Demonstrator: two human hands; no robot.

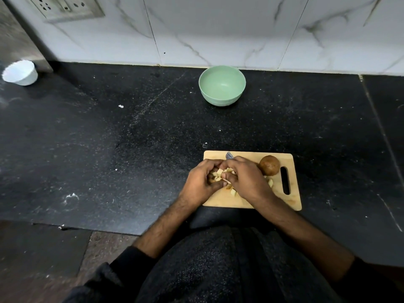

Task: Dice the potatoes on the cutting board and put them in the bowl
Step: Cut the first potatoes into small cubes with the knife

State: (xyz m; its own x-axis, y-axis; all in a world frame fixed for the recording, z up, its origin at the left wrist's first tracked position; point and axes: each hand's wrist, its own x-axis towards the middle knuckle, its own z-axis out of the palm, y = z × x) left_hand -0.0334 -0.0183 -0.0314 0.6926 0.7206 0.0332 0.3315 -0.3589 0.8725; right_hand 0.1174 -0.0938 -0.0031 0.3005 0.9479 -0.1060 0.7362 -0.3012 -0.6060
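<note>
From the head view, a rectangular pale wooden cutting board with a slotted handle lies on the black speckled stone desk, at about 5 o'clock from the middle of the view. Both hands are together over the board's 9 o'clock half. The left hand is cupped, its fingers curled round a heap of pale yellow diced potato pieces. The right hand meets it from 3 o'clock, fingers curled against the same heap, so the two enclose the pieces between them. A few loose cubes lie on the board just beside the hands, at 6 o'clock and 3 o'clock of them. The tip of a grey metal knife blade pokes out at 12 o'clock of the right hand; whether that hand grips it cannot be told. A whole brown round unpeeled potato sits on the board next to the handle slot. A pale green round plastic bowl stands well apart at 12 o'clock, near the white marbled wall tiles. A small white fluted cup stands at far 10 o'clock.
</note>
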